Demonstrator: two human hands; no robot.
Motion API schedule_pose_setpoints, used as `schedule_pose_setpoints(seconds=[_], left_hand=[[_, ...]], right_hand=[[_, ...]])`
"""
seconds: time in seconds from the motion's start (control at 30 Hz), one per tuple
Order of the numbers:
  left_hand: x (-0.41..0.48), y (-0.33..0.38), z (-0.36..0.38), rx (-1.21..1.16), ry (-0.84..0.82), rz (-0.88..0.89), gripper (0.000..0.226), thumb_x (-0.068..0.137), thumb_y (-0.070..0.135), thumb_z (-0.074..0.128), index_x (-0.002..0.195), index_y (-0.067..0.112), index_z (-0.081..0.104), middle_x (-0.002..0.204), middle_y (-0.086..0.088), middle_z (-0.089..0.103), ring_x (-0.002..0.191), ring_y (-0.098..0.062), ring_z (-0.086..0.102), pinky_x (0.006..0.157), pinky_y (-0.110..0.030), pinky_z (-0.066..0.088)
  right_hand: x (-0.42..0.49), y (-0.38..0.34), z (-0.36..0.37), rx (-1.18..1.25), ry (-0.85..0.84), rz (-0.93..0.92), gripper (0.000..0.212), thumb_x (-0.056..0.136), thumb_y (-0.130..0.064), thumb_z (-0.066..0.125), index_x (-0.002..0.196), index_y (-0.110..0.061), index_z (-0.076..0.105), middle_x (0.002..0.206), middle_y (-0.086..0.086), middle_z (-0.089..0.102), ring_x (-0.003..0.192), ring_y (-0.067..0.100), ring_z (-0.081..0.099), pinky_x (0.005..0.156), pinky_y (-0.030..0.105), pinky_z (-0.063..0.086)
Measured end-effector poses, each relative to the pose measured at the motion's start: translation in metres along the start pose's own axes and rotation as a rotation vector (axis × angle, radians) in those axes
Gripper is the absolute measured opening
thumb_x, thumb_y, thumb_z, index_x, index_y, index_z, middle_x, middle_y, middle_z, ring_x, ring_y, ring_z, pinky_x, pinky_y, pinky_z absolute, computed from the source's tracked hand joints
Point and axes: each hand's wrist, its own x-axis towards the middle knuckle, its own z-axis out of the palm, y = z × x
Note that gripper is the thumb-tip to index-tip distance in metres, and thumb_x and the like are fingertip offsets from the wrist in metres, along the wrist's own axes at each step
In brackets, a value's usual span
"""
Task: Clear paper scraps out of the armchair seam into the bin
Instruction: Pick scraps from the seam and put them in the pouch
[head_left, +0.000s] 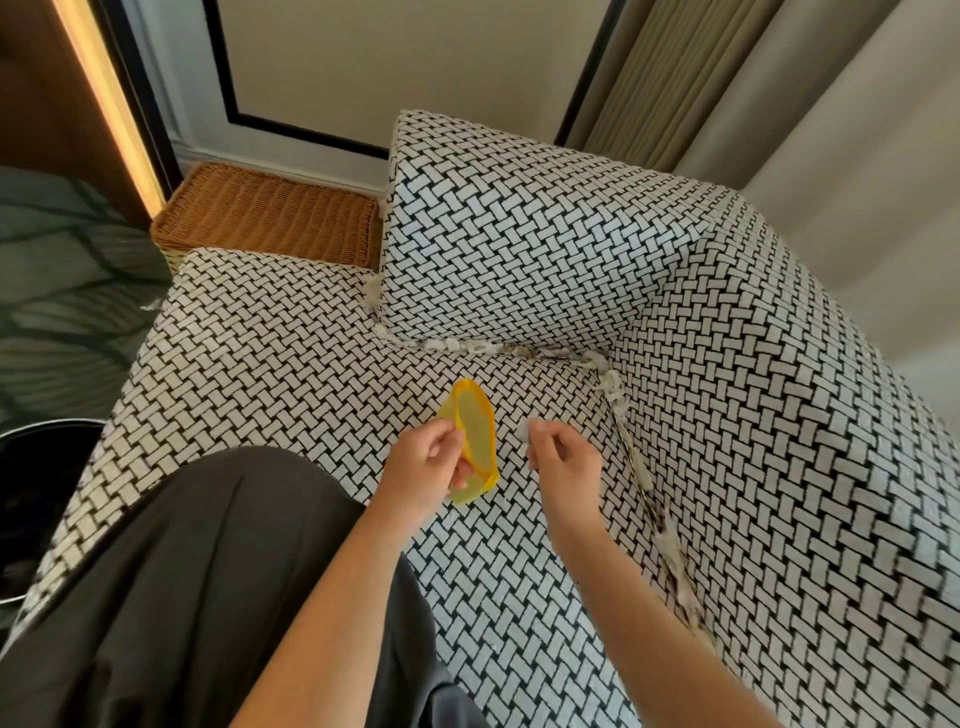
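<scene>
The left hand (426, 462) grips a yellow thing (475, 431). It is see-through and open at the top. I cannot tell if it is a cup or a bag. The fingers curl round its side.

The right hand (563, 465) is just beside it, on the right. Its thumb and fingertips pinch one small white scrap (524, 428). The scrap is near the open top of the yellow thing, with a small gap between them. The two hands are close but do not touch. Both are held over the armchair (260, 364) seat.

Past the hands, a row of white paper bits (467, 345) sits in the seam (540, 352) where the seat meets the back. More bits run down the side seam, right of the right hand.

The bin (47, 427) is well away to the left of the left hand, low down beside the chair. It is black with a shiny rim, and only part of it shows.

A brown basket (270, 213) sits far past the left hand, behind the chair arm. A curtain (727, 78) hangs far past the right hand. Dark cloth (182, 571) lies under the left arm.
</scene>
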Motion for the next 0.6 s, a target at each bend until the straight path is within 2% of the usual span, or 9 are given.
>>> schedule_pose_setpoints(seconds=[0.07,0.17,0.23,0.3,0.37,0.5,0.53,0.6], left_hand=[[-0.003,0.002,0.000,0.013,0.001,0.018,0.023,0.097,0.015,0.041,0.088,0.002,0.057,0.068,-0.005,0.060,0.058,-0.013,0.055,0.049,-0.014,0.045],[-0.008,0.004,0.000,0.014,0.006,0.027,0.024,0.097,0.015,0.041,0.081,0.008,0.057,0.063,-0.002,0.060,0.056,-0.014,0.055,0.045,-0.010,0.042],[-0.009,0.004,0.000,0.007,0.015,0.022,0.023,0.097,0.016,0.041,0.080,0.011,0.056,0.063,-0.001,0.060,0.055,-0.014,0.056,0.045,-0.009,0.042],[-0.009,0.004,0.000,0.009,0.018,0.028,0.022,0.097,0.015,0.041,0.082,0.009,0.056,0.063,-0.002,0.060,0.056,-0.014,0.056,0.044,-0.009,0.041],[-0.008,0.002,0.001,0.017,0.015,0.034,0.021,0.097,0.013,0.041,0.086,0.005,0.057,0.064,-0.003,0.060,0.057,-0.015,0.056,0.044,-0.009,0.040],[-0.003,-0.002,0.001,0.020,0.006,0.041,0.023,0.097,0.016,0.041,0.084,0.005,0.056,0.065,-0.002,0.059,0.057,-0.012,0.055,0.045,-0.010,0.040],[-0.001,-0.003,0.001,0.015,0.004,0.039,0.023,0.097,0.016,0.041,0.083,0.006,0.056,0.065,-0.002,0.059,0.056,-0.011,0.054,0.045,-0.011,0.039],[0.002,-0.006,0.003,0.009,0.004,0.039,0.023,0.096,0.017,0.042,0.082,0.007,0.056,0.064,-0.002,0.059,0.053,-0.009,0.053,0.046,-0.012,0.039]], right_hand=[[-0.013,-0.014,0.002,0.061,-0.011,-0.052,0.018,0.092,-0.015,0.053,0.078,-0.015,0.065,0.053,-0.012,0.055,0.046,-0.004,0.043,0.047,0.007,0.035],[-0.019,-0.025,0.007,-0.052,-0.046,-0.175,0.015,0.088,-0.017,0.059,0.078,-0.016,0.069,0.071,0.007,0.064,0.053,0.003,0.045,0.051,0.012,0.037],[-0.015,-0.023,0.013,-0.206,-0.089,-0.206,0.012,0.086,-0.021,0.062,0.080,-0.014,0.071,0.080,0.007,0.062,0.064,0.010,0.049,0.058,0.016,0.040],[-0.010,-0.019,0.017,-0.335,-0.112,-0.209,0.013,0.087,-0.023,0.061,0.085,-0.014,0.071,0.085,0.003,0.058,0.067,0.007,0.048,0.062,0.018,0.041],[-0.006,-0.013,0.019,-0.333,-0.080,-0.236,0.016,0.092,-0.019,0.055,0.090,-0.011,0.068,0.085,0.002,0.057,0.063,0.000,0.046,0.058,0.013,0.041],[0.011,0.010,0.013,-0.175,0.023,-0.117,0.016,0.097,-0.015,0.043,0.100,-0.017,0.058,0.075,-0.002,0.055,0.052,0.001,0.038,0.047,0.011,0.035],[0.017,0.021,0.011,-0.212,0.026,-0.066,0.017,0.097,-0.015,0.042,0.103,-0.017,0.058,0.078,-0.001,0.056,0.056,0.003,0.041,0.051,0.012,0.037],[0.031,0.045,0.006,-0.357,0.025,0.012,0.021,0.096,-0.016,0.044,0.110,-0.014,0.059,0.093,0.002,0.058,0.072,0.008,0.052,0.067,0.023,0.049]])
